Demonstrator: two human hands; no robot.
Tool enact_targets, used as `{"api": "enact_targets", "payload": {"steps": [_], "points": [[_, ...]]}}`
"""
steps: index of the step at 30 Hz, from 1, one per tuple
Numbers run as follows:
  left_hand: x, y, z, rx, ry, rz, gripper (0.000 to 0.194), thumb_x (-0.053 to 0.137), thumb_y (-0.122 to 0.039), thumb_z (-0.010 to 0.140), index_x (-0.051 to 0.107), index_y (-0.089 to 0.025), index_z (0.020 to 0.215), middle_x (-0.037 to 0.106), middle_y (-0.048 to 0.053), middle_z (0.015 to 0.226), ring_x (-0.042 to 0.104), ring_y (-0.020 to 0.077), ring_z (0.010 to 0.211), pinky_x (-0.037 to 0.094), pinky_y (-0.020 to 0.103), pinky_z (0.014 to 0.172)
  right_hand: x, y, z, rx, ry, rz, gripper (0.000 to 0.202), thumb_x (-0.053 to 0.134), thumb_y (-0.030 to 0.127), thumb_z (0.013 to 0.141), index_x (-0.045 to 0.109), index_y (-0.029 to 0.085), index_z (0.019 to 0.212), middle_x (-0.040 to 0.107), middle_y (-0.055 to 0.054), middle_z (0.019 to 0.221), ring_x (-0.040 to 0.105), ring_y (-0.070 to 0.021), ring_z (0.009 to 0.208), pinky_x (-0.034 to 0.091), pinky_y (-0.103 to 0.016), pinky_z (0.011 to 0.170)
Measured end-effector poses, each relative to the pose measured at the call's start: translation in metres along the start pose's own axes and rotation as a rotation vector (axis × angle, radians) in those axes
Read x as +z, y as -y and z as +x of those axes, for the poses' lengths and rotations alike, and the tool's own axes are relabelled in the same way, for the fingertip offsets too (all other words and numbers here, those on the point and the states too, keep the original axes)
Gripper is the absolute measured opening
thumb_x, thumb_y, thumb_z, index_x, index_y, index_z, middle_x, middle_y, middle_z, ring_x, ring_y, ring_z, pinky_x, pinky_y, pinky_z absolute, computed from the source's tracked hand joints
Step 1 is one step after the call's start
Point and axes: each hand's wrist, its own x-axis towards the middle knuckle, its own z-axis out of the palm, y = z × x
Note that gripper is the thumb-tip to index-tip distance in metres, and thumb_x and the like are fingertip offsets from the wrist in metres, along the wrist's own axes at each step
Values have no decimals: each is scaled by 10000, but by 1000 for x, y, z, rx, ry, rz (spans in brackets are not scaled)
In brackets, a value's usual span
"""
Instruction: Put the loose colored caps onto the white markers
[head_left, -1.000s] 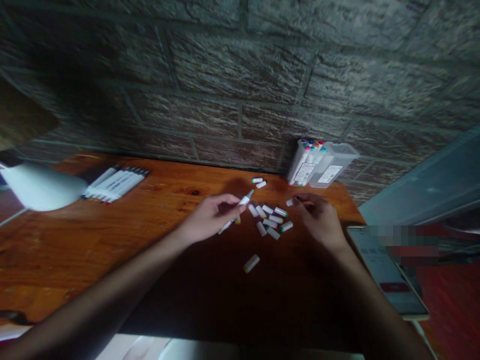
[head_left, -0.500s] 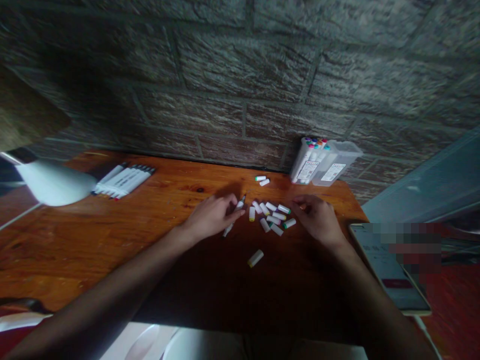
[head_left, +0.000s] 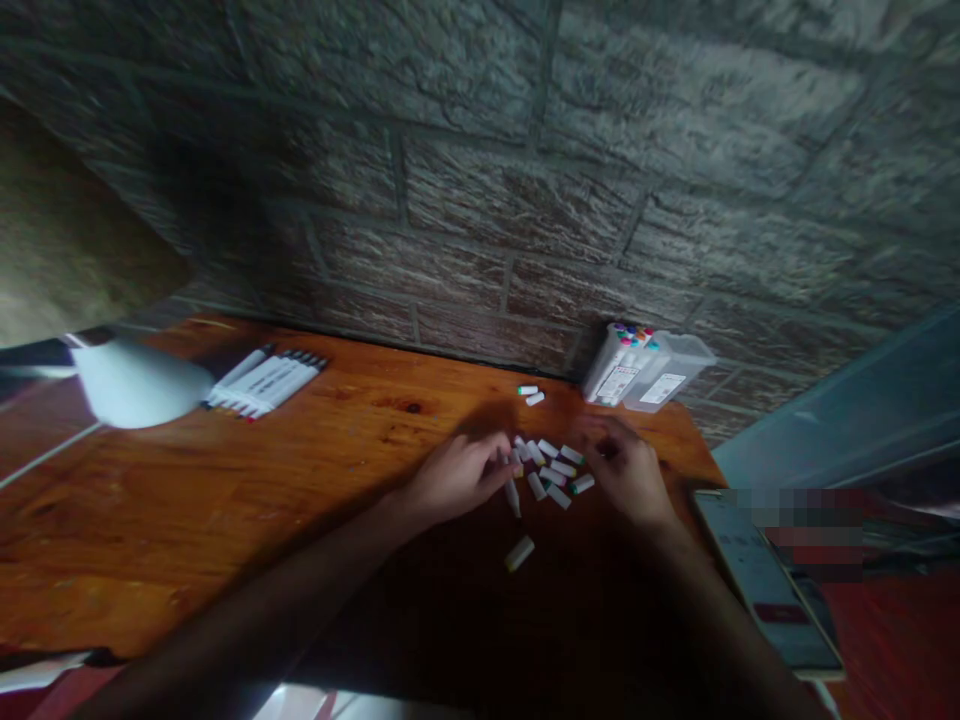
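Well, the left hand (head_left: 463, 478) holds a marker (head_left: 513, 497) (slim, tapered).

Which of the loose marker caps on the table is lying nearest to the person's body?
The yellow-ended white marker cap, lying alone; the other loose caps lie farther away, clustered, or paired near the stone wall.

Dim light is leaving the wooden desk (head_left: 360, 425) heavily shadowed in front, while blur is softening the right hand (head_left: 628, 472).

Wooden table (head_left: 360, 430), caps (head_left: 553, 477), markers (head_left: 274, 383), plastic cases (head_left: 621, 375), lamp (head_left: 142, 385)
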Motion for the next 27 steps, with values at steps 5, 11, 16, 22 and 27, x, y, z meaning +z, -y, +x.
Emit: {"api": "enact_targets", "payload": {"steps": [5,11,16,22,27], "points": [[-4,-2,-1,-22,-50,-28,362,429,-533,972,625,-230,936,692,-3,808,626,166,728,375,261,648,14,0,56,-144,208,-197,376,542,230,919,629,166,1279,668,-135,1255,692,-220,972,543,-337,873],[-6,0,-3,32,-79,-14,368,402,-531,982,618,-236,936,694,-1,784,632,170,710,366,267,634,35,0,89,-239,434,-303,413,513,153,921,608,188,1322,646,-121,1291,626,-223,1176,464,-351,1036],[-5,1,-3,57,-93,13,339,413,-508,984,611,-236,940,717,7,812,651,177,738,369,266,635,42,5,94,-303,531,-320,468,539,123,894,573,174,1358,618,-124,1316,594,-218,1208,437,-344,1059],[-4,1,-3,61,-91,21,342,420,-504,985,619,-231,929,722,7,837,651,173,732,373,263,636,47,8,101,-277,569,-342,408,547,135,887,615,153,1289,657,-141,1266,635,-242,1141,456,-351,1005],[-5,2,-2,88,-106,19,352,408,-490,991,617,-224,893,697,2,781,625,157,684,347,259,618,39,7,90,-246,564,-336,323,569,132,869,664,204,1169,728,-79,1133,667,-211,1052,483,-314,930]]}}
